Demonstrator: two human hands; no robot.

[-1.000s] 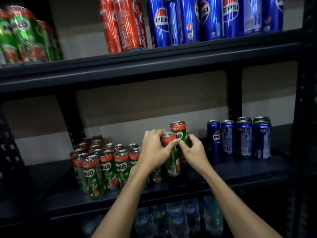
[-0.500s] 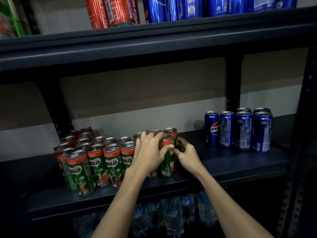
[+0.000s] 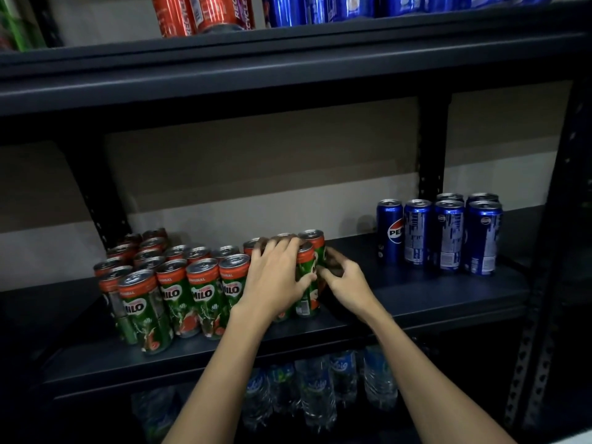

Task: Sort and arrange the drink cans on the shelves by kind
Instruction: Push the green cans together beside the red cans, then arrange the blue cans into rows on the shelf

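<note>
**Pressing Milo cans together on the middle shelf**

Watching from the head camera, I see both hands at the right end of the Milo cans (image 3: 179, 293) standing upright on the middle shelf (image 3: 416, 302). My left hand (image 3: 275, 280) lies spread over the tops and sides of the last cans in the block, fingers fanned, thumb against the front can (image 3: 308, 283). My right hand (image 3: 344, 283) sits just right of that can with its fingers curled toward the can's side; I cannot tell if they actually grip it.

The Milo block runs several rows deep, its front row near the shelf's front edge, with a strip of bare shelf before the lip. Left of the block the shelf is dark and open up to the slanted upright. To the right, a wide stretch of bare shelf separates my right hand from the Pepsi cans (image 3: 439, 235), which stand well apart near the right post, toward the back.

Overhead, the upper shelf (image 3: 288, 68) carries red cans (image 3: 205, 14) and blue cans (image 3: 320, 9); some green shows at far left. Below the middle shelf, water bottles (image 3: 314, 389) stand in shadow.
</note>
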